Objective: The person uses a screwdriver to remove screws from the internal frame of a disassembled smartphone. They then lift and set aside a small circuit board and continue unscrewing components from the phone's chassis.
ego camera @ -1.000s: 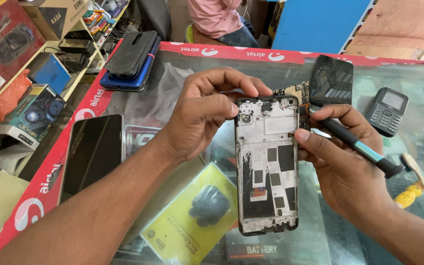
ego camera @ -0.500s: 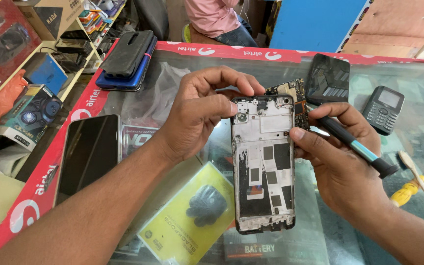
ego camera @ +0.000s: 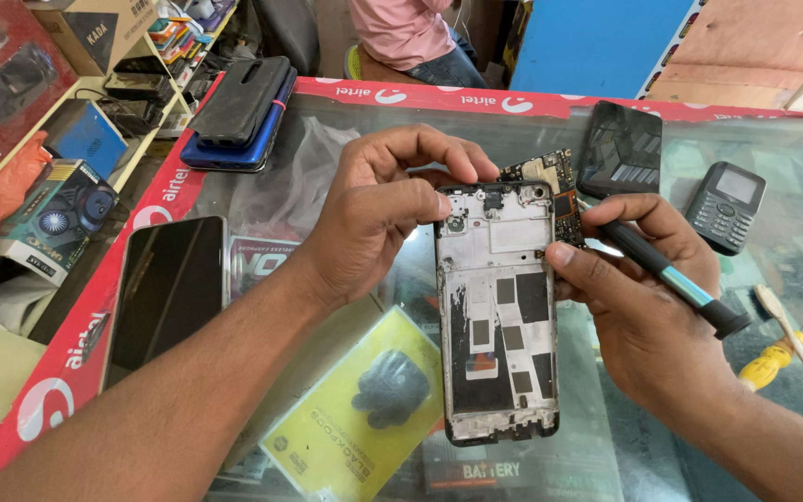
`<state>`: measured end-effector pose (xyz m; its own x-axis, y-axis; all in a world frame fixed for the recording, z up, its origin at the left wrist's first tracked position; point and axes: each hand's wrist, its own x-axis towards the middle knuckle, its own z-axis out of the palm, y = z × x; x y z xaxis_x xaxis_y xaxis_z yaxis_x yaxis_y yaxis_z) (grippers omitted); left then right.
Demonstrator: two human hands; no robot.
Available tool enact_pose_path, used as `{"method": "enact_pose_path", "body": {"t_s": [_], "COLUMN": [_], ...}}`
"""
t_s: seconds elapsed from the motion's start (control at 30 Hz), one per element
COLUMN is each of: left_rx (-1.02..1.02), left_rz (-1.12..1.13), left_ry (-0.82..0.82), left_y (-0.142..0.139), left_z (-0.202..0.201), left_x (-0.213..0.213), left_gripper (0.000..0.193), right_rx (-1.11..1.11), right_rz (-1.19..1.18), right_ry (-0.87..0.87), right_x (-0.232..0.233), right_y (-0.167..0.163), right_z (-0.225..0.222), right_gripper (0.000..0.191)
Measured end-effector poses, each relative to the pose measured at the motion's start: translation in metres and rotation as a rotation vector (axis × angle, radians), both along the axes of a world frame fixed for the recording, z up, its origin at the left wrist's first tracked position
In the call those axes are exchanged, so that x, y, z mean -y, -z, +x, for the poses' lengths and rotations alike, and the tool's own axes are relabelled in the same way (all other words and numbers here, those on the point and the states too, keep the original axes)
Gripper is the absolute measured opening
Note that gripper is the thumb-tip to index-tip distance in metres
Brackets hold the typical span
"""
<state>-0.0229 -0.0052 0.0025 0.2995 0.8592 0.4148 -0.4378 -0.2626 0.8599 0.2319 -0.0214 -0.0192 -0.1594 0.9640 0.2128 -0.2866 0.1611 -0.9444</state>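
Around the phone frame [ego camera: 497, 307], obstacles sit on the glass counter [ego camera: 346, 149]: at 9 o'clock a black phone [ego camera: 167, 288], at 11 o'clock stacked phone cases [ego camera: 239, 110], at 1 o'clock a dark phone [ego camera: 621, 149], at 2 o'clock a keypad phone [ego camera: 725, 206], at 3 o'clock a yellow-handled screwdriver [ego camera: 773, 358]. Bare glass at 12 o'clock leaves passage.

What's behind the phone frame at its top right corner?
A circuit board sticks out behind the phone frame, between it and the right hand. The frame covers the rest of the board. The left hand grips the frame's top.
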Motion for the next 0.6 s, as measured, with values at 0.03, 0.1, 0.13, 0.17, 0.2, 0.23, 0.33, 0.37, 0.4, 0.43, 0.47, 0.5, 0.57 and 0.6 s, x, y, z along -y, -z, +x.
{"method": "enact_pose_path", "body": {"t_s": [0.03,0.1,0.13,0.17,0.2,0.23,0.33,0.37,0.4,0.43,0.47,0.5,0.57,0.6], "left_rx": [-0.001,-0.004,-0.005,-0.008,-0.009,-0.009,-0.007,-0.007,-0.005,-0.004,-0.003,-0.001,0.008,0.012], "left_rz": [-0.001,-0.002,-0.001,0.0,0.001,0.0,-0.001,-0.002,-0.003,-0.002,-0.002,-0.002,0.018,0.026], "left_ry": [-0.002,-0.008,-0.009,-0.01,-0.011,-0.012,-0.014,-0.013,-0.013,-0.01,-0.008,-0.007,-0.012,-0.015], "left_y": [-0.0001,-0.0002,-0.0002,-0.0004,-0.0004,-0.0002,0.0002,0.0002,0.0003,0.0005,0.0006,0.0009,0.0013,0.0019], "left_z": [0.0003,0.0009,0.0007,0.0004,0.0003,0.0004,0.0006,0.0003,0.0002,0.0002,0.0004,0.0006,0.0019,0.0027], "left_x": [-0.0001,-0.0003,-0.0001,-0.0002,-0.0001,0.0001,-0.0001,-0.0003,-0.0003,-0.0005,-0.0009,-0.0009,-0.0017,-0.0019], "left_gripper": [0.024,0.025,0.025,0.025,0.025,0.025,0.025,0.025,0.025,0.025,0.025,0.025,0.024,0.023], "right_rx": [-0.01,-0.029,-0.028,-0.026,-0.025,-0.018,-0.004,-0.002,-0.001,-0.001,-0.001,0.0,-0.007,-0.01], "right_rz": [0.001,0.003,0.004,0.006,0.007,0.004,0.0,0.004,0.007,0.008,0.009,0.011,0.006,0.002], "right_ry": [-0.005,-0.015,-0.016,-0.016,-0.016,-0.014,-0.01,-0.01,-0.011,-0.009,-0.007,-0.005,-0.009,-0.011], "right_x": [0.0,-0.0002,-0.0002,-0.0003,-0.0003,-0.0001,0.0001,0.0002,0.0001,0.0002,0.0001,0.0001,0.0005,0.0007], "right_y": [0.0,0.0002,0.0004,0.0004,0.0004,0.0003,-0.0001,-0.0001,-0.0001,0.0001,0.0003,0.0006,0.0009,0.0008], "right_z": [0.0,-0.0002,-0.0002,-0.0003,-0.0003,-0.0002,0.0003,0.0004,0.0005,0.0004,0.0003,0.0002,-0.0001,-0.0002], "right_gripper": [0.031,0.031,0.031,0.031,0.031,0.031,0.031,0.031,0.031,0.031,0.031,0.031,0.03,0.03]}}
